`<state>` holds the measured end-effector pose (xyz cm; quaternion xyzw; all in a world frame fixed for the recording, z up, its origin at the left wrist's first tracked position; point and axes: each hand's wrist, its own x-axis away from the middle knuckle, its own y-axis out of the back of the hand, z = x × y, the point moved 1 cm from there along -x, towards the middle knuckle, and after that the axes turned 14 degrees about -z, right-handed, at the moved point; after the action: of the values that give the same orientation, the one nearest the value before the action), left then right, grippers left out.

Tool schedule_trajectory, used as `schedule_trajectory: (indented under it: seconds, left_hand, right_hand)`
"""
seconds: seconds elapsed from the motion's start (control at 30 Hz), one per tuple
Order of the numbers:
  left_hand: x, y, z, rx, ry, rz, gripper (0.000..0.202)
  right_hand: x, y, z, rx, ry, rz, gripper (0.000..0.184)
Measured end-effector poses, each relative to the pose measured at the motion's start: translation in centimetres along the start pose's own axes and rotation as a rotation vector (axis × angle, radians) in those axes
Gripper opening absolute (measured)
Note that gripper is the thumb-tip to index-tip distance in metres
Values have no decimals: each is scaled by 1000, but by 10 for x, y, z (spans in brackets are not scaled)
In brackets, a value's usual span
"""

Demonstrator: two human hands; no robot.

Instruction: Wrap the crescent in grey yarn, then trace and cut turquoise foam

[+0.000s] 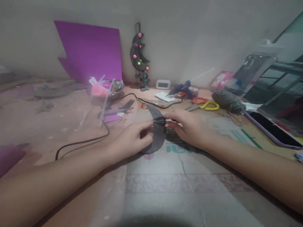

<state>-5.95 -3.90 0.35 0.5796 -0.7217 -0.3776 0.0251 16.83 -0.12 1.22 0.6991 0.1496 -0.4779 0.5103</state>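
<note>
A grey yarn-wrapped crescent moon shape [157,126] stands on edge on the cardboard-covered floor in the middle of the view. My left hand [131,139] is closed on its left side, fingers pinching the wrapped edge. From the right, my right hand [188,125] pinches the same crescent with fingertips pressed on its middle. A ball of grey yarn [227,100] lies to the right, behind my right hand.
A blue glue gun [181,88] with a black cord [91,139] lies behind. Orange and yellow scissors [207,104], a phone [273,130], a white clock [163,84], a finished moon hanging [139,56], a purple sheet [91,50] and a bowl of bits [106,90] are around.
</note>
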Motion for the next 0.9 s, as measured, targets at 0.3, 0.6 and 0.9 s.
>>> schedule_trajectory:
  seconds: [0.3,0.6,0.9]
  left_hand:
    - [1,-1,2,26,-1,0,10]
    - [1,0,3,-21,13,-12,14]
    - [1,0,6,-24,42,17,27]
  right_hand:
    - [3,-1,-2,-30,-4,-25,16]
    - [2,1,0,-23,-15,-8,16]
    - [6,0,-3,-98,-117,-49,12]
